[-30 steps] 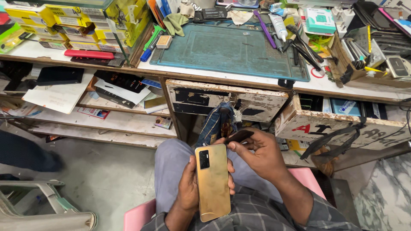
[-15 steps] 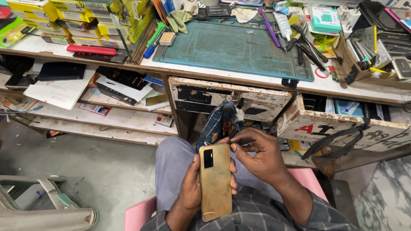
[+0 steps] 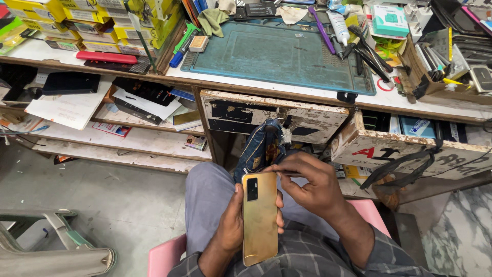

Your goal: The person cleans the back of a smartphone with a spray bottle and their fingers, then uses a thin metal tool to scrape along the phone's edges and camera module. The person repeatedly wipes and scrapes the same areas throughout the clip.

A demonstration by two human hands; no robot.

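Worn white wooden workbench [image 3: 425, 105] across far side, paint chipped on drawer fronts. Teal rubber work mat [image 3: 279, 54] flat on top, tools scattered right of it. Yellow cardboard boxes [image 3: 97, 20] stacked far left; small teal box [image 3: 389, 20] far right. Pink plastic stool [image 3: 164, 256] near edge. Glossy gold slab-shaped smartphone [image 3: 260, 218] upright over lap, back facing up. Left hand [image 3: 233, 223] wrapped around phone's left edge. Right hand [image 3: 310, 184] pinching phone's top right corner, fingers curled.
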